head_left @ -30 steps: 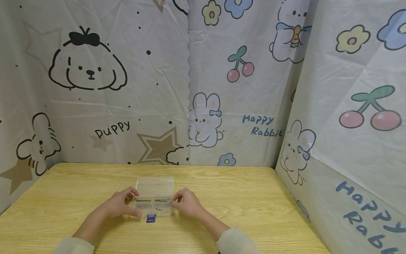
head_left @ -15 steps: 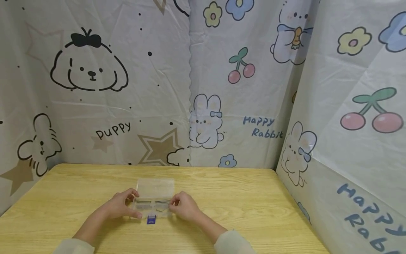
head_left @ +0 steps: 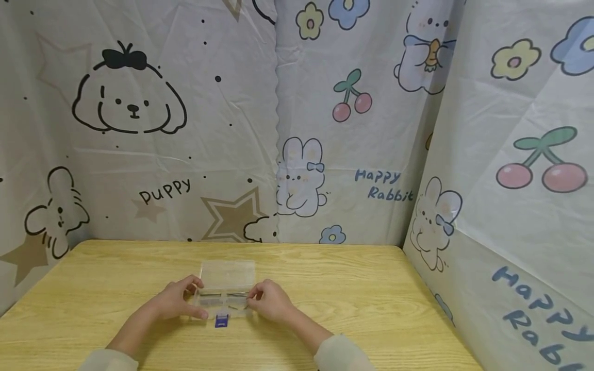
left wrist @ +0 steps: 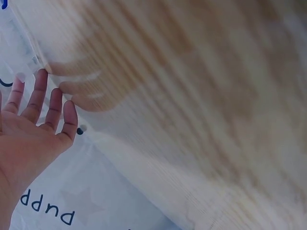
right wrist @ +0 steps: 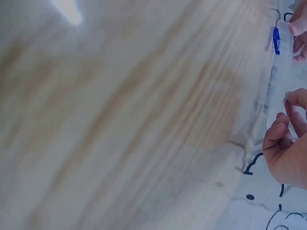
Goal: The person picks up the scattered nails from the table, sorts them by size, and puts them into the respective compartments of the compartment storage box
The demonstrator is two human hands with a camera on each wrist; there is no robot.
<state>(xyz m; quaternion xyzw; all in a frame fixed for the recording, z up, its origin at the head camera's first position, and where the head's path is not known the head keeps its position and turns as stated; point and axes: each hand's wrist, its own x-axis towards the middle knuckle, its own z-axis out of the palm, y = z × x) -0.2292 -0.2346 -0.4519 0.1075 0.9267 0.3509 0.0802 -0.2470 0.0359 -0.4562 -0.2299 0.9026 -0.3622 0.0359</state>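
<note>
A clear plastic box lies on the table with its lid raised at the back. Its purple-blue latch hangs down at the front. My left hand holds the box's left end, fingers at the back corner and thumb at the front one. At the right end, my right hand has thumb and forefinger together by thin metal rods in the back right compartment. The fingertips hide whatever they pinch. A short brass-coloured piece lies in the front right compartment. Another dark rod is at the back left.
The wood-grain table extends on both sides of the box. A printed cloth hangs along its far edge, and another cloth panel closes off the right side.
My right hand has shifted slightly left and inward over the box's right end since a second ago. The left hand keeps its place, and the lid remains raised.
</note>
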